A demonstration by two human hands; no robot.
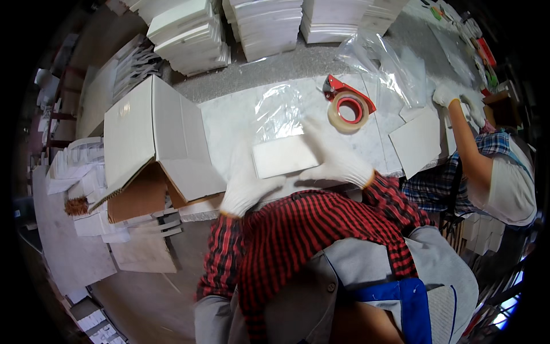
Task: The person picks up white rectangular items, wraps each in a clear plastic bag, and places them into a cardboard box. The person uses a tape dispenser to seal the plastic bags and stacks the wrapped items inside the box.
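Between my two hands is a white rectangular slab (286,156), lying near the front of the worktable. My left hand (243,186), in a white knit glove, grips its left end. Gloved the same way, my right hand (341,163) holds the right end, its thumb along the near edge. Both hands are partly smeared by motion. A clear plastic bag (279,112) spreads flat just beyond the slab, against its far edge; whether the slab is partly inside it I cannot tell.
An open cardboard box (180,135) stands at left, flaps spread. A red tape dispenser (349,106) lies right of the bag, near crumpled clear plastic (389,66). Tall stacks of white slabs (269,28) line the back. At right, a co-worker's gloved hand (447,96) is near a white sheet (417,143).
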